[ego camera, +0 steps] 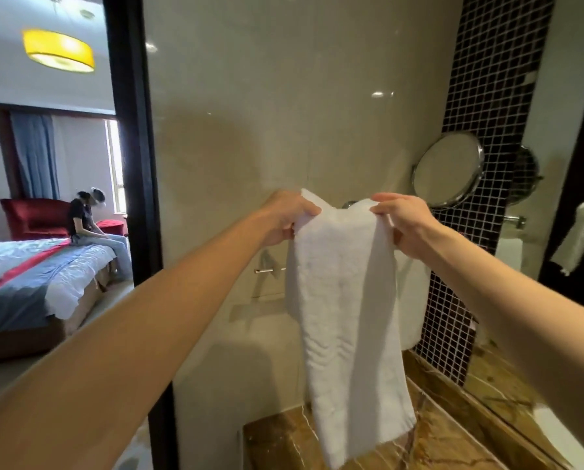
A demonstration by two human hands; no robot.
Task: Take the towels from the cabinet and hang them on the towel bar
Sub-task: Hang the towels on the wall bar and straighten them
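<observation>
Holding: my left grip [292,217] and right grip [405,223] are each clamped on a top corner of the white towel [344,317].
Towel: hangs straight down between them, long axis vertical, before the wall [249,130].
Bar: the towel bar [270,271] shows below my left grip, running behind the cloth.
Coming move: lower and forward, I judge; left grip is nearer its visible end.
</observation>
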